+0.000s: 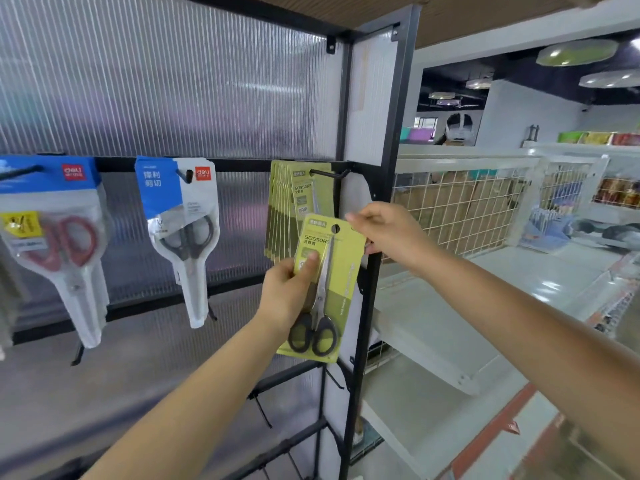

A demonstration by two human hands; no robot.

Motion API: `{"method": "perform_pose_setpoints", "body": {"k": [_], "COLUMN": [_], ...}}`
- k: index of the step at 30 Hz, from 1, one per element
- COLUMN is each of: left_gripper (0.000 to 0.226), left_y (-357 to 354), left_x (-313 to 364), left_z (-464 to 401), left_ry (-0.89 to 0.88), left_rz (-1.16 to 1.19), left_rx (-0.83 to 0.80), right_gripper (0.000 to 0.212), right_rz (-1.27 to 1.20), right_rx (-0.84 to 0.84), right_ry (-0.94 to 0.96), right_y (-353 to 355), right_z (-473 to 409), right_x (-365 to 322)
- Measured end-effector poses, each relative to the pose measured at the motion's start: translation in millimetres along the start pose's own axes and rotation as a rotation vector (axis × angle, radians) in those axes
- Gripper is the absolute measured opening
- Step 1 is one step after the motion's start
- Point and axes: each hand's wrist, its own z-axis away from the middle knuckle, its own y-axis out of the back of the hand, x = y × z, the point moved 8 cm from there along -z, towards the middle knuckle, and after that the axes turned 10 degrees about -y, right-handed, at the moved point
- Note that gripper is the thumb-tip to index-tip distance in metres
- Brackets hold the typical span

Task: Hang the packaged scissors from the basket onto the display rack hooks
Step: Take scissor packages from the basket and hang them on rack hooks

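A: What is the left hand (pixel 289 291) doing?

B: It grips a green scissors pack (pixel 323 289) by the left edge, thumb pressed flat on the front of the card. The pack is upright and tilted a little, black handles at the bottom, the hang hole at the top.

A: And the right hand (pixel 384 233)?

B: It pinches the top right corner of the same pack, fingers curled behind the card. So both hands have hold of it, the left lower, the right higher.

A: Where is the hook?

B: The black hook (pixel 329 174) sticks out just above both hands, over the pack's hole and apart from it. The pack is not on it.

A: Anything on that hook?

B: A row of the same green packs (pixel 285 209), hanging above the left hand and partly behind the held pack.

A: Further left of the left hand?

B: A blue-topped pack with dark scissors (pixel 183 230), then one with red handles (pixel 59 244), each on its own hook. The rack's black post (pixel 388 188) runs down behind the right hand.
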Motion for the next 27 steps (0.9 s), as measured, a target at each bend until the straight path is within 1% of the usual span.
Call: {"method": "perform_pose_setpoints", "body": {"k": [2,6,9,12,16,22,27], "left_gripper": [0.038,0.033,0.020,0.016,0.011,0.016,0.027], "left_y": [-1.9,-7.8,-12.6,-12.9,-13.1,-15.1,-15.0], "left_x": [2.6,8.3,10.3,7.0,12.0,13.9,3.3], "left_z": [1.5,2.2,0.6,-2.9,-11.6,-24.1,-33.5], "left_ry": [0.000,0.011,-0.006,-0.015,-0.037,-0.067,-0.100], "left_rz": [0.012,0.080,0.031,-0.044,0.004,0.006,-0.111], "left_rx": [0.002,-0.036,-0.117,-0.189,-0.242,-0.276,-0.271], "right_gripper": [0.016,0.015,0.013,0.008,0.016,0.014,0.009], "right_rz": [0.012,0.121,0.225,0.217,0.200,0.188,0.179], "right_rx": [-0.001,0.013,0.088,0.138,0.170,0.195,0.187], "right_ry": [0.026,0.057,0.117,0.138,0.153,0.121,0.109], "right_y": [5.0,13.2,23.9,38.8,51.6,52.9,44.9], "right_z": [2.6,-0.3,-8.6,-18.0,-29.8,-45.5,-57.3], "right_x": [-4.0,-15.3,-32.0,-46.6,-54.9,-51.0,-41.7]}}
